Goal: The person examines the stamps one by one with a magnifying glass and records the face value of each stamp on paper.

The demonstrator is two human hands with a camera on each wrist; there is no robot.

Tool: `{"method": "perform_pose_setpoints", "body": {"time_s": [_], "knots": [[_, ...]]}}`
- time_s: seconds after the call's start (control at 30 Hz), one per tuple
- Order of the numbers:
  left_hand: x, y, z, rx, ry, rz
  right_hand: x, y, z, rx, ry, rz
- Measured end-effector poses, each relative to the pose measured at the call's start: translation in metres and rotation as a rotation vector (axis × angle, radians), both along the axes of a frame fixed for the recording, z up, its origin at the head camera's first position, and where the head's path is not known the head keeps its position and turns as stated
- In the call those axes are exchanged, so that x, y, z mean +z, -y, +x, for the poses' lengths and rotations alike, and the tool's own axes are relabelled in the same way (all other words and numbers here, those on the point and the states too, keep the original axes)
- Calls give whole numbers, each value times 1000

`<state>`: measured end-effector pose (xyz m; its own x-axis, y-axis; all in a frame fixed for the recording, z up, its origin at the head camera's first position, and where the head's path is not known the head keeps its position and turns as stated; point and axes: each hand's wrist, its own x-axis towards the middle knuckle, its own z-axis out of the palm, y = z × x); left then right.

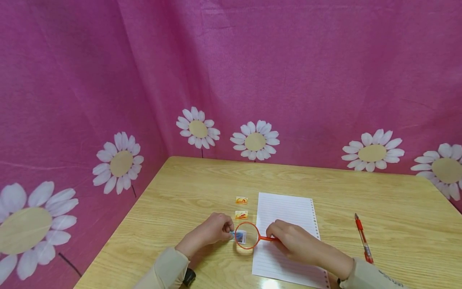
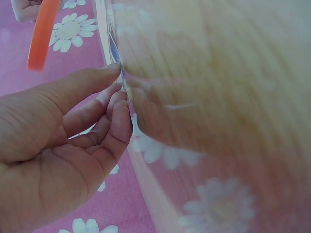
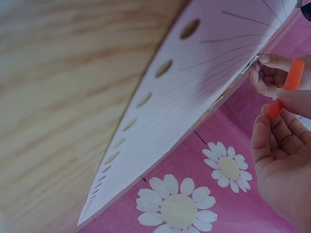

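Observation:
My right hand (image 1: pixel 294 241) grips the handle of a magnifying glass with an orange-red rim (image 1: pixel 236 232), holding it over a small blue postage stamp (image 1: pixel 240 236). Part of the stamp shows through the lens. At its left edge, the thumb and curled fingertips of my left hand (image 1: pixel 216 228) pinch the stamp close to the tabletop. The left wrist view has the thumb and fingers of this left hand (image 2: pixel 73 126) at the thin edge. From the right wrist, the orange handle (image 3: pixel 293 75) sits between thumb and fingers.
Two yellow-orange stamps, an upper one (image 1: pixel 241 200) and a lower one (image 1: pixel 241 215), lie beyond the blue one. Lined paper with punched holes (image 1: pixel 285 208) lies under my right hand. A red pen (image 1: pixel 363 239) rests farther right on the wooden table (image 1: pixel 202 180). Pink flowered cloth (image 1: pixel 288 80) hangs behind.

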<state>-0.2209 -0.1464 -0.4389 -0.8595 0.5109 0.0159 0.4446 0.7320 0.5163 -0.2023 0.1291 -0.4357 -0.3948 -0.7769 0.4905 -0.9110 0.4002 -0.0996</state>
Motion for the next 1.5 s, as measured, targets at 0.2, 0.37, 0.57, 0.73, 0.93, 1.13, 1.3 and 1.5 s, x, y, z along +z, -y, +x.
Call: {"method": "perform_pose_setpoints", "body": {"time_s": [0.2,0.37,0.57,0.73,0.93,1.13,1.3,1.5], "knots": [[1,0,0,8,8,-7,0,0,0,2,-3,-1],[0,0,0,5,8,2,0,0,0,-1,12,3],[1,0,1,7,26,11,0,0,0,-5,33,10],[1,0,1,9,37,18,0,-1,0,-10,33,13],[0,0,0,1,35,26,0,-3,0,-18,24,14],[2,1,0,5,35,18,1,-5,0,-27,20,14],[2,0,0,-2,17,11,2,-8,1,-28,15,14],[1,0,0,-2,12,7,2,-13,1,-27,2,8]]}}
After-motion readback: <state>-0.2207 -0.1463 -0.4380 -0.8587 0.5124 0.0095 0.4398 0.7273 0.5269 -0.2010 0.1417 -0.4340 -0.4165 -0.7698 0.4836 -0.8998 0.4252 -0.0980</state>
